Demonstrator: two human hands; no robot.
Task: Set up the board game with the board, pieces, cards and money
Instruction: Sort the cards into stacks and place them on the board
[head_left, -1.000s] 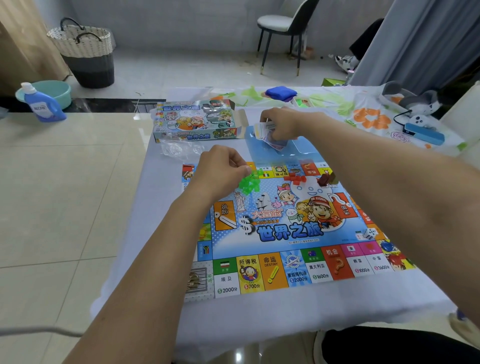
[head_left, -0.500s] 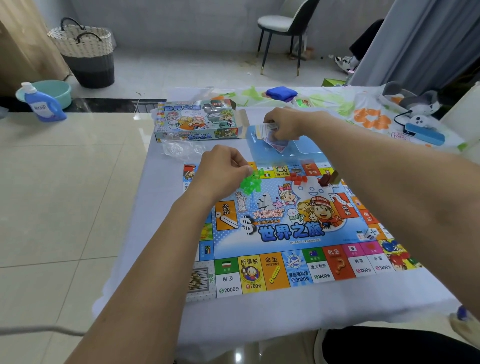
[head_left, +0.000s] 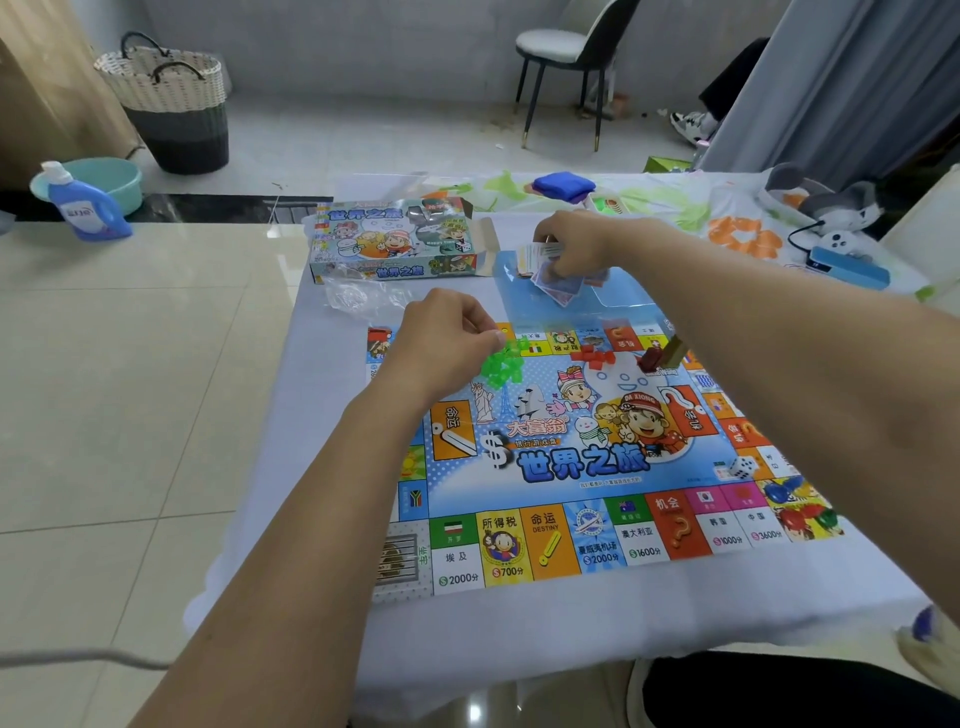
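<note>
The colourful game board (head_left: 571, 457) lies flat on the white-covered table. My left hand (head_left: 447, 343) hovers over the board's far left part, its curled fingertips pinching at a small heap of green plastic houses (head_left: 501, 366). My right hand (head_left: 576, 244) grips a stack of cards and paper money (head_left: 540, 254) above a blue plastic tray (head_left: 618, 301) just beyond the board. Loose notes (head_left: 558, 286) lie in the tray under that hand. Red houses (head_left: 595, 356) and dark red pieces (head_left: 652, 358) sit on the board's far edge. A white die (head_left: 744, 466) rests near its right side.
The open game box (head_left: 395, 239) lies beyond the board at the left, with a clear plastic bag (head_left: 358, 299) beside it. A blue cloth (head_left: 563, 187), a plush toy (head_left: 826, 200) and a blue device (head_left: 847, 267) lie further back. Tiled floor borders the table's left edge.
Almost nothing has moved. My right hand has shifted the stack slightly over the tray. My left hand stays at the green houses.
</note>
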